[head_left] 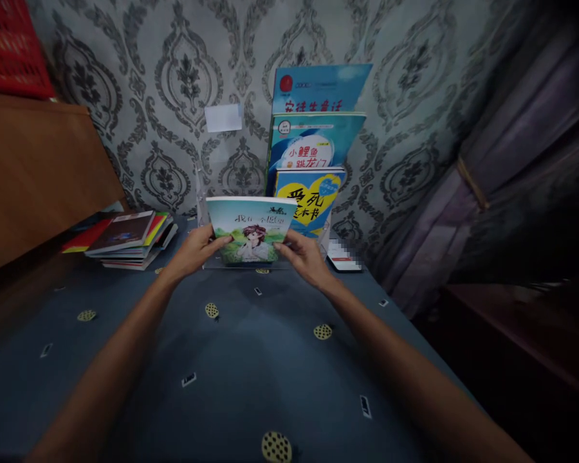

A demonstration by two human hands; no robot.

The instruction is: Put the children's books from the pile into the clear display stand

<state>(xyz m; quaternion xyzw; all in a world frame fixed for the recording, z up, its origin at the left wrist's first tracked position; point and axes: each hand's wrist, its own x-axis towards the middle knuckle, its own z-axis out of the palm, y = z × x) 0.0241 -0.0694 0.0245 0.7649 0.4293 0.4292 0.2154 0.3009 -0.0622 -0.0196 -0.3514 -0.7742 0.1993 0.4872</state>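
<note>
A thin book (244, 225) with a green and pale blue cover is held upright between both hands, a drawn figure on its front. My left hand (197, 251) grips its left edge, thumb across the cover. At the lower right edge, my right hand (305, 256) closes on the same book in a like way. Right behind it is a clear stand (200, 186), partly hidden. On the stand's right side, a yellow and blue book (313, 199), a teal book (318, 138) and a taller blue book (323, 87) stand in stepped rows.
A pile of books and booklets (125, 238) lies at the left, beside a wooden cabinet (38, 173) with a red basket (12, 48) on top. A phone-like object (343, 257) lies right of the stand. A tied curtain (458, 180) hangs at the right.
</note>
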